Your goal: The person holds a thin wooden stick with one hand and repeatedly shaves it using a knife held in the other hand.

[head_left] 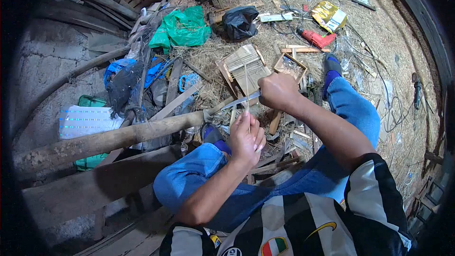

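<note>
My right hand (278, 91) is closed around the handle of a knife, whose handle is hidden in the fist. The knife blade (241, 100) points left and crosses a thin wooden stick (246, 83). My left hand (246, 137) pinches the lower end of that stick between thumb and fingers, and the stick stands up away from me. Whether the edge bites into the wood I cannot tell. Just beyond both hands lies a slatted wooden frame (247, 72), with a small open wooden box (290, 67) at its right.
A thick pole (113, 138) juts in from the left, ending near the blade. Farther off lie a green plastic bag (182, 29), a black bag (240, 22), a red power drill (318, 39) and a yellow packet (329, 16). Wood scraps and cables litter the straw-covered ground.
</note>
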`<action>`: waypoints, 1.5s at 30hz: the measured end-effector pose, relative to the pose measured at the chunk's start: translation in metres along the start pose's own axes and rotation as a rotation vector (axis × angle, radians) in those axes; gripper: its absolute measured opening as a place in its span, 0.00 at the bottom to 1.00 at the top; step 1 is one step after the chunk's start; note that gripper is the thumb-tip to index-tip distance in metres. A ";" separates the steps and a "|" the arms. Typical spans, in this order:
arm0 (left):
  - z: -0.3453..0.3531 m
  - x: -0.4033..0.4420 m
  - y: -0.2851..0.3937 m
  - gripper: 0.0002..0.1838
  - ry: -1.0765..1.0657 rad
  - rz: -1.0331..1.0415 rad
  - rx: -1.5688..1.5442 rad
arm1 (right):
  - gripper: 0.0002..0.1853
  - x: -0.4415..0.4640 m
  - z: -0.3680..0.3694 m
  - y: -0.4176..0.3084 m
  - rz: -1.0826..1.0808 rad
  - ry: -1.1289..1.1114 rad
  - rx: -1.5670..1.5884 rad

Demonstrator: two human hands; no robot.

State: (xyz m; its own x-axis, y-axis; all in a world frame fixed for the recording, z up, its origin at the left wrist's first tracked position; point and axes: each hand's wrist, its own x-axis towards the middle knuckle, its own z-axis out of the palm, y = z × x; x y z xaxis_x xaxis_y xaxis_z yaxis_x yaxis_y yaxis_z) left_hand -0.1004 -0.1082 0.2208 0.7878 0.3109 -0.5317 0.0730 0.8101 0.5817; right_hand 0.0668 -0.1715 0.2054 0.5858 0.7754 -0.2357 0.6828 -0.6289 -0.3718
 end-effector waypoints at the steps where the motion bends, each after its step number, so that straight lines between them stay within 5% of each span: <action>1: 0.000 0.001 0.000 0.18 -0.003 -0.001 0.001 | 0.10 0.001 0.001 0.001 0.002 0.002 -0.001; 4: 0.000 0.000 0.000 0.17 0.018 -0.032 -0.004 | 0.10 0.006 0.005 0.008 -0.013 -0.008 -0.021; 12: 0.003 -0.033 -0.019 0.17 -0.128 -0.117 0.038 | 0.14 0.034 -0.011 0.097 0.423 0.194 0.060; 19: -0.005 -0.021 0.015 0.19 -0.102 0.098 0.204 | 0.14 0.005 -0.042 0.044 0.304 0.185 0.212; 24: 0.003 -0.019 0.020 0.18 -0.016 0.242 0.385 | 0.06 -0.047 -0.050 -0.012 0.039 0.232 0.125; 27: 0.004 -0.018 0.014 0.17 -0.021 0.312 0.433 | 0.09 -0.059 -0.042 -0.021 -0.151 0.236 0.102; 34: 0.012 -0.019 0.005 0.18 -0.033 0.358 0.561 | 0.12 -0.061 -0.037 -0.023 -0.193 0.211 0.122; 45: 0.017 -0.021 -0.002 0.17 -0.044 0.215 0.302 | 0.10 -0.038 -0.025 -0.005 -0.105 0.207 0.009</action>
State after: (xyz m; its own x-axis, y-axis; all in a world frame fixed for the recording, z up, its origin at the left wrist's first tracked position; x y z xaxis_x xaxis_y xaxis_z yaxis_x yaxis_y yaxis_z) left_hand -0.1067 -0.1250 0.2409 0.8297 0.4312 -0.3544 0.0749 0.5432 0.8363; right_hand 0.0517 -0.1996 0.2387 0.5899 0.8074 -0.0062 0.7411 -0.5445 -0.3927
